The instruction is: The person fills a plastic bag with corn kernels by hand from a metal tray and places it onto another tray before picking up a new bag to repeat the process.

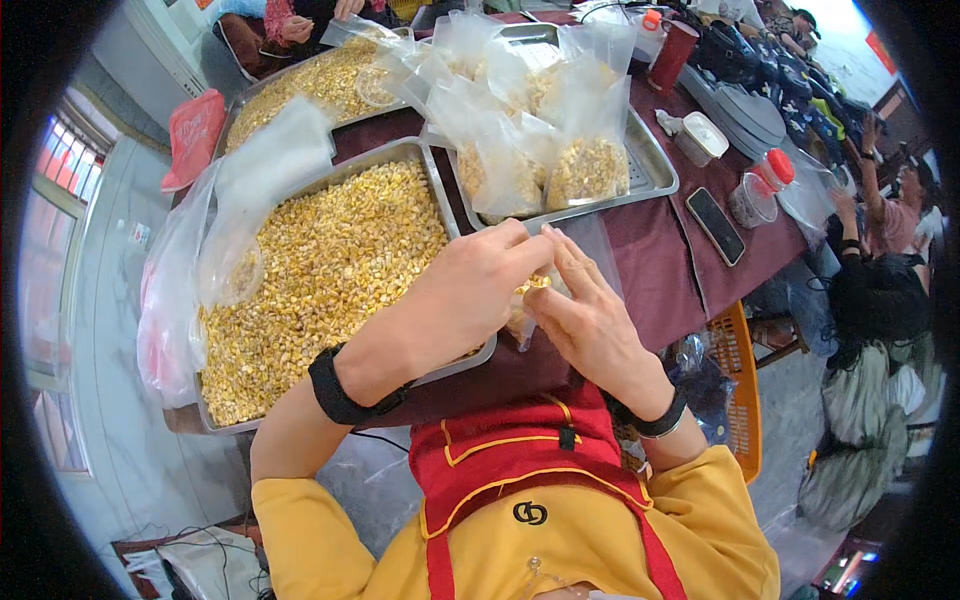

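Left hand (pixel 470 290) and right hand (pixel 585 315) pinch a small clear bag (pixel 590 245) of corn kernels (pixel 530 285) beside the metal tray (pixel 425 160). A tilted bag mouth could spill kernels onto the worktop (pixel 660 270).

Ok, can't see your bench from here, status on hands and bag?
Left hand and right hand both pinching small clear bag, kernels inside. Corn tray under left hand. Filled bags on tray beyond, nothing blocking.
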`<control>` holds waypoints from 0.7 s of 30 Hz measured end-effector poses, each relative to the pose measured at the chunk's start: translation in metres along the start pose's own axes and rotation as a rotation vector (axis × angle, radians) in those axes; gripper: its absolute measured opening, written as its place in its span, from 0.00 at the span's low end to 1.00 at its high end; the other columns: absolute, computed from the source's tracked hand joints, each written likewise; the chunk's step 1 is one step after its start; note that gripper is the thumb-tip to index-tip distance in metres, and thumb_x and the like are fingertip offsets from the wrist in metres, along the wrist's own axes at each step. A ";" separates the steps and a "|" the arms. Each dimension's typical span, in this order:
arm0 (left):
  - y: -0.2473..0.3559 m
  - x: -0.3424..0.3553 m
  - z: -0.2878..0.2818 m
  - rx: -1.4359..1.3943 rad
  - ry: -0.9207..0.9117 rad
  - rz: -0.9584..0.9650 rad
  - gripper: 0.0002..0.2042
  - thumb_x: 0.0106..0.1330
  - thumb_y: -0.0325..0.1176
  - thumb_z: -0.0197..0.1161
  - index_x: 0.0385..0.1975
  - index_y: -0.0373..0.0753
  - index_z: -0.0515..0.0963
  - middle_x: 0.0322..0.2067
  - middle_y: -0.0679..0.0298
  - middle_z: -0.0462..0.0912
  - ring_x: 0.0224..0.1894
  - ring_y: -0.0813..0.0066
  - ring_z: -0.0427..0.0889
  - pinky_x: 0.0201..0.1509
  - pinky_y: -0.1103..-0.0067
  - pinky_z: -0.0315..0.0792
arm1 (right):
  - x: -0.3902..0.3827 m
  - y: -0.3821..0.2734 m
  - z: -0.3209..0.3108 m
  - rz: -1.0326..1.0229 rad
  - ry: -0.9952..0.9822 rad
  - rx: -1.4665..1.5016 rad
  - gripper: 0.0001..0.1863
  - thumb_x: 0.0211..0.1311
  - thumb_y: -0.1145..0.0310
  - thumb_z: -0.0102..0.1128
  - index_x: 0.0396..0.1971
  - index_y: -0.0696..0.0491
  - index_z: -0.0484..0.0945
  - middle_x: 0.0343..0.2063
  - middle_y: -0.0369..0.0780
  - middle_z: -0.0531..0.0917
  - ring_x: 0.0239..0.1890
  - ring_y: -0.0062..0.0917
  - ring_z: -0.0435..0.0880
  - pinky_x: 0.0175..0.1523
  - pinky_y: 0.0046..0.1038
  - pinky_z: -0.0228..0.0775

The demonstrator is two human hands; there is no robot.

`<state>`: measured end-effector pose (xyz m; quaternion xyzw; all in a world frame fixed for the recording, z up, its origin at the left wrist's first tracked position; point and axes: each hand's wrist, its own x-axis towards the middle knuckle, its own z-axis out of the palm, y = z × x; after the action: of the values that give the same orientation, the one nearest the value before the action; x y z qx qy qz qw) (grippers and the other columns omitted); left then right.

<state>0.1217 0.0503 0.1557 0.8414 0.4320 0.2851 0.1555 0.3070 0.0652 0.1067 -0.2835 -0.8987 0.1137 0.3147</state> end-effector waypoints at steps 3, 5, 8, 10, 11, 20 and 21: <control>0.004 0.000 0.006 -0.114 0.100 0.006 0.11 0.55 0.19 0.53 0.38 0.36 0.73 0.34 0.54 0.77 0.34 0.54 0.79 0.37 0.71 0.75 | 0.000 0.000 0.001 -0.006 -0.004 0.017 0.06 0.54 0.70 0.62 0.28 0.55 0.74 0.60 0.58 0.64 0.62 0.49 0.66 0.63 0.38 0.61; 0.008 0.001 0.006 -0.123 0.155 -0.013 0.11 0.56 0.19 0.52 0.38 0.36 0.73 0.34 0.55 0.77 0.34 0.56 0.79 0.38 0.72 0.75 | -0.001 -0.001 0.001 0.013 -0.035 0.019 0.06 0.53 0.70 0.63 0.28 0.54 0.74 0.59 0.58 0.65 0.61 0.49 0.66 0.63 0.38 0.62; -0.001 -0.002 -0.002 -0.020 0.293 0.009 0.12 0.56 0.18 0.52 0.40 0.35 0.74 0.34 0.56 0.78 0.34 0.60 0.79 0.40 0.74 0.74 | -0.002 0.000 -0.002 0.003 0.004 0.004 0.06 0.52 0.71 0.63 0.28 0.54 0.74 0.59 0.58 0.65 0.61 0.49 0.66 0.62 0.39 0.63; -0.020 -0.009 -0.009 0.097 0.378 0.048 0.13 0.56 0.18 0.52 0.40 0.35 0.74 0.34 0.58 0.78 0.34 0.62 0.79 0.41 0.74 0.74 | -0.005 0.002 -0.003 -0.006 -0.002 -0.005 0.07 0.52 0.71 0.63 0.29 0.54 0.74 0.60 0.58 0.64 0.62 0.50 0.66 0.62 0.39 0.63; -0.035 -0.016 -0.008 -0.060 0.268 -0.090 0.11 0.58 0.19 0.51 0.40 0.35 0.74 0.34 0.58 0.78 0.35 0.62 0.79 0.42 0.74 0.74 | -0.005 0.004 -0.003 -0.003 -0.003 -0.023 0.07 0.51 0.71 0.63 0.29 0.54 0.74 0.60 0.58 0.64 0.62 0.50 0.66 0.62 0.40 0.63; -0.144 -0.065 0.040 0.215 -0.195 -0.766 0.15 0.66 0.34 0.50 0.49 0.34 0.70 0.40 0.47 0.79 0.41 0.52 0.80 0.47 0.67 0.74 | -0.003 -0.001 0.000 0.018 -0.041 -0.024 0.08 0.49 0.74 0.66 0.27 0.56 0.74 0.63 0.53 0.63 0.64 0.47 0.64 0.61 0.38 0.63; -0.137 -0.057 0.046 0.259 -0.217 -0.887 0.16 0.65 0.35 0.51 0.51 0.35 0.69 0.42 0.45 0.78 0.41 0.50 0.80 0.46 0.65 0.75 | -0.004 0.000 0.001 0.028 -0.041 -0.032 0.08 0.49 0.75 0.66 0.27 0.56 0.74 0.63 0.53 0.64 0.64 0.47 0.64 0.61 0.38 0.63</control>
<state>0.0360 0.0820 0.0304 0.6129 0.7630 0.0453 0.2002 0.3084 0.0631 0.1039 -0.2986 -0.9027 0.1096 0.2898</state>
